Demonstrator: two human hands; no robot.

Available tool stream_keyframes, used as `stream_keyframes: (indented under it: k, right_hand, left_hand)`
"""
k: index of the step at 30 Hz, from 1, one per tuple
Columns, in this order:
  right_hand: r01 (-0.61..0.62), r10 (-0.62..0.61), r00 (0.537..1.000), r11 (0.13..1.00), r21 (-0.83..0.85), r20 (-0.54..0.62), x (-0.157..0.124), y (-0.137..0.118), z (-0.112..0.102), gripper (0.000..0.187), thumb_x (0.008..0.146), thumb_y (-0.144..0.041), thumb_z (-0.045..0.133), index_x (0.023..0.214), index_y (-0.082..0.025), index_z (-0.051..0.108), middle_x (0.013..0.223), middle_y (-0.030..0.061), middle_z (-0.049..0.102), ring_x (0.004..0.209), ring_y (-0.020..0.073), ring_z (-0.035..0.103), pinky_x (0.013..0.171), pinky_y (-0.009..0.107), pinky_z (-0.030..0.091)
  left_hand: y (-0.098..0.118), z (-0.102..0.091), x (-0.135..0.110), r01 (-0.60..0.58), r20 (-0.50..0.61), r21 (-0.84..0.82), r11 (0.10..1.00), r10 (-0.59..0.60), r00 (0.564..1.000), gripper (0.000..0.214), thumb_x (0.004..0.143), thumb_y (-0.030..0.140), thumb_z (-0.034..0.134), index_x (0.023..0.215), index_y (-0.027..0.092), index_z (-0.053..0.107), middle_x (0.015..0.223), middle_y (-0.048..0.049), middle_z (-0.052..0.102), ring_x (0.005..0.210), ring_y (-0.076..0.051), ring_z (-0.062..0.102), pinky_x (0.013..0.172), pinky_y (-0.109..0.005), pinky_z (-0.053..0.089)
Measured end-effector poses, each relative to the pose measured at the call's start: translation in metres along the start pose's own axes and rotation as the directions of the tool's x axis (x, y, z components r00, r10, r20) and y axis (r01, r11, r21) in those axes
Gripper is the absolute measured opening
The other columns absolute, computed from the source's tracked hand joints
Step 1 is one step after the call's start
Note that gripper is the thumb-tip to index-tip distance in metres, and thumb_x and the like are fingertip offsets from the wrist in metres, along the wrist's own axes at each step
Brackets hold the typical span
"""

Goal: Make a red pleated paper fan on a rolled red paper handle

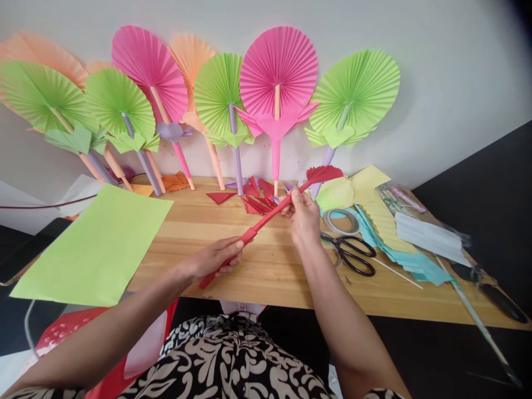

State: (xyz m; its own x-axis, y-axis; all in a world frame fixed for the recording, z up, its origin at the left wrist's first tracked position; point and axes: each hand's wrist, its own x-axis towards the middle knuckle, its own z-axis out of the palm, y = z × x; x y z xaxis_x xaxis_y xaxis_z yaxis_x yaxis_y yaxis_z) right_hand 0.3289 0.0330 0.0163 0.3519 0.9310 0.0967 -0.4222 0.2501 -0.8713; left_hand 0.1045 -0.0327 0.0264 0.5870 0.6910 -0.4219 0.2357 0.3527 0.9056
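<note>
A red paper fan (pixel 262 220) with a long rolled-paper handle is held slantwise above the table, its small pleated head at the upper right. My left hand (pixel 219 256) is closed round the thicker lower part of the handle. Higher up, my right hand (pixel 302 213) pinches the thin part just below the pleated head. Behind the handle lie red paper scraps (pixel 257 204), partly hidden by it. Close to my right wrist are a roll of tape (pixel 341 221) and black-handled scissors (pixel 353 252).
Several finished paper fans lean on the wall, among them a pink one (pixel 278 66) and a green one (pixel 361 88). A green sheet (pixel 95 244) overhangs the table (pixel 191 221) at left. Blue paper (pixel 399 252), yellow paper (pixel 374 180) and a stick (pixel 474 310) lie right.
</note>
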Motion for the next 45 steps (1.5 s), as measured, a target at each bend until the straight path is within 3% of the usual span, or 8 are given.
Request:
stream_keyframes:
  k: [5,10,13,24,33,37,41,45]
  right_hand:
    - [-0.009,0.009,1.000,1.000,0.024,0.026,0.000,-0.001,-0.001,0.035,0.072,-0.052,0.075,0.073,-0.019,0.063,0.062,-0.0017,0.070,0.044,0.0064,0.050,0.044,0.019,0.040]
    - [-0.061,0.060,0.995,0.998,0.016,0.077,-0.001,0.008,0.000,0.036,0.072,-0.053,0.075,0.077,-0.019,0.064,0.060,-0.0019,0.069,0.045,0.0076,0.052,0.045,0.020,0.041]
    - [-0.070,0.070,0.996,0.998,0.001,0.059,0.001,0.012,-0.001,0.036,0.072,-0.053,0.075,0.073,-0.019,0.062,0.058,-0.0023,0.068,0.043,0.0069,0.050,0.044,0.020,0.039]
    - [-0.029,0.029,1.000,0.999,-0.046,0.000,0.006,0.016,-0.006,0.037,0.075,-0.056,0.070,0.074,-0.020,0.059,0.059,-0.0023,0.067,0.047,0.0092,0.054,0.046,0.021,0.041]
    - [-0.131,0.184,0.924,0.976,-0.175,0.335,-0.012,0.011,0.005,0.038,0.069,-0.051,0.077,0.088,-0.020,0.065,0.071,-0.0012,0.071,0.056,0.0111,0.060,0.049,0.022,0.046]
    - [-0.087,0.116,0.969,0.987,-0.139,0.220,-0.009,0.011,0.004,0.033,0.071,-0.048,0.076,0.085,-0.020,0.065,0.068,-0.0023,0.070,0.051,0.0082,0.056,0.049,0.021,0.045]
    - [-0.037,0.053,0.986,0.994,-0.105,0.155,-0.002,0.009,0.001,0.029,0.071,-0.044,0.078,0.081,-0.019,0.065,0.063,-0.0038,0.067,0.049,0.0074,0.053,0.048,0.020,0.044]
    - [0.052,-0.052,0.998,0.999,-0.003,-0.030,0.012,-0.001,-0.014,0.029,0.072,-0.042,0.078,0.073,-0.019,0.060,0.058,-0.0062,0.062,0.046,0.0055,0.050,0.045,0.018,0.041]
  left_hand:
    - [0.001,0.001,0.002,0.062,0.129,-0.254,0.965,-0.030,0.991,0.042,0.097,0.046,0.042,0.125,0.016,0.050,0.081,-0.0014,0.052,0.060,-0.011,0.051,0.055,-0.026,0.046]
    - [0.004,0.011,0.010,0.156,0.251,-0.418,0.895,-0.051,0.967,0.038,0.097,0.043,0.044,0.127,0.020,0.050,0.075,0.0028,0.044,0.046,-0.005,0.037,0.038,-0.016,0.027]
    - [0.004,0.021,0.017,0.126,0.217,-0.438,0.890,-0.031,0.976,0.037,0.097,0.045,0.044,0.123,0.019,0.052,0.071,0.0045,0.039,0.044,-0.003,0.028,0.037,-0.014,0.018]
    - [0.010,0.029,0.031,0.051,0.116,-0.365,0.930,-0.009,0.993,0.042,0.095,0.049,0.047,0.121,0.016,0.050,0.065,0.0063,0.036,0.045,-0.004,0.025,0.037,-0.014,0.018]
    - [0.011,0.013,0.032,-0.091,0.020,-0.333,0.938,0.104,0.994,0.038,0.093,0.044,0.052,0.117,0.014,0.055,0.073,0.0006,0.049,0.053,-0.009,0.044,0.046,-0.020,0.038]
    - [0.006,-0.001,0.024,-0.082,0.113,-0.297,0.951,0.120,0.986,0.033,0.091,0.036,0.058,0.118,0.016,0.054,0.082,-0.0027,0.055,0.059,-0.010,0.051,0.051,-0.023,0.045]
    - [-0.005,-0.008,0.016,-0.017,0.148,-0.314,0.949,0.066,0.987,0.036,0.092,0.035,0.057,0.124,0.018,0.054,0.075,0.0020,0.047,0.051,-0.005,0.040,0.042,-0.017,0.030]
    - [-0.011,-0.015,0.007,0.030,0.145,-0.301,0.953,0.015,0.989,0.036,0.092,0.035,0.057,0.124,0.017,0.056,0.074,0.0019,0.047,0.050,-0.005,0.038,0.041,-0.016,0.027]
